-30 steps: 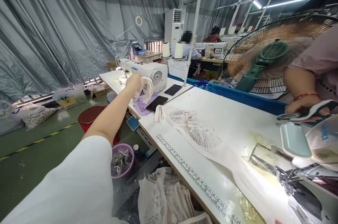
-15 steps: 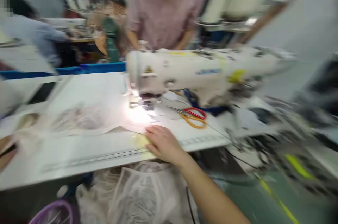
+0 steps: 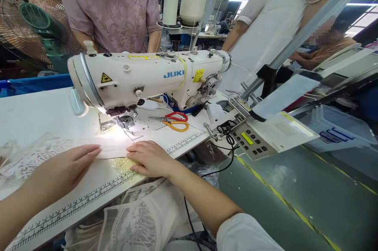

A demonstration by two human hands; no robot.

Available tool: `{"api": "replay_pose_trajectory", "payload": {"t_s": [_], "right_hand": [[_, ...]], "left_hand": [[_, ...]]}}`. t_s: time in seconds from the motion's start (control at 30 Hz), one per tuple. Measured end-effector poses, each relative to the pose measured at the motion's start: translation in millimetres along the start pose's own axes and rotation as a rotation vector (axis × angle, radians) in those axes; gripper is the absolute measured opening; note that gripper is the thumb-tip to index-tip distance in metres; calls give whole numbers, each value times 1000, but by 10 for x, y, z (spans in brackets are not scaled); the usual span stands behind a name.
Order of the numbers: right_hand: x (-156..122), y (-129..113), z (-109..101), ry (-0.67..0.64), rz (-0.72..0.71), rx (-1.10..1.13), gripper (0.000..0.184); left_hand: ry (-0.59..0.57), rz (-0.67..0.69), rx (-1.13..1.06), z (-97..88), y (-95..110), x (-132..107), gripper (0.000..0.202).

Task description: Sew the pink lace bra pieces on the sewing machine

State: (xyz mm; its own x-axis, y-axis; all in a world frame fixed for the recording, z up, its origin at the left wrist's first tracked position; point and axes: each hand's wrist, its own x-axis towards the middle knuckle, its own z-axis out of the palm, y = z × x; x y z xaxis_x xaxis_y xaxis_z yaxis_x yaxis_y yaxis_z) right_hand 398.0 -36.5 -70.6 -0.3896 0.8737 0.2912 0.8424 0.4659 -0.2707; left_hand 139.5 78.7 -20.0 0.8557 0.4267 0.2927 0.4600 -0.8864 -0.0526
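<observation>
A pale lace-trimmed fabric piece [image 3: 113, 150] lies on the sewing machine's table, its plain edge by the lit needle area. My left hand [image 3: 69, 164] has its fingers pressed together on the left part of that edge; lace [image 3: 38, 156] spreads out behind it. On the right part of the same edge, my right hand [image 3: 152, 159] keeps the fabric under bent fingers, thumb low near the yellowish tape patch [image 3: 122, 166]. Just above both hands stands the white sewing machine [image 3: 150, 77]; its lamp glare washes out the needle and presser foot.
Scissors [image 3: 177, 121] with red and orange handles lie right of the needle. More pale lace garments [image 3: 138, 219] hang below the table edge. A control panel [image 3: 254, 138] on a metal arm stands at right. A person in a pink top [image 3: 118, 10] is behind the machine.
The view has swung right and come closer to the machine. My left hand has come from the far left edge onto the fabric near the needle. My right hand stays on the fabric.
</observation>
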Motion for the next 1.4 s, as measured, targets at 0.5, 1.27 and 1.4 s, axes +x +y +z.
{"api": "replay_pose_trajectory", "payload": {"t_s": [0.5, 1.27, 1.4], "right_hand": [[-3, -29, -28, -14, 36, 44, 37], [-73, -99, 16, 3, 78, 96, 36], [-59, -97, -1, -11, 88, 107, 35]], "left_hand": [[107, 107, -168, 381, 174, 256, 35], [-144, 44, 15, 405, 407, 515, 35], [-144, 37, -2, 399, 391, 502, 35]]}}
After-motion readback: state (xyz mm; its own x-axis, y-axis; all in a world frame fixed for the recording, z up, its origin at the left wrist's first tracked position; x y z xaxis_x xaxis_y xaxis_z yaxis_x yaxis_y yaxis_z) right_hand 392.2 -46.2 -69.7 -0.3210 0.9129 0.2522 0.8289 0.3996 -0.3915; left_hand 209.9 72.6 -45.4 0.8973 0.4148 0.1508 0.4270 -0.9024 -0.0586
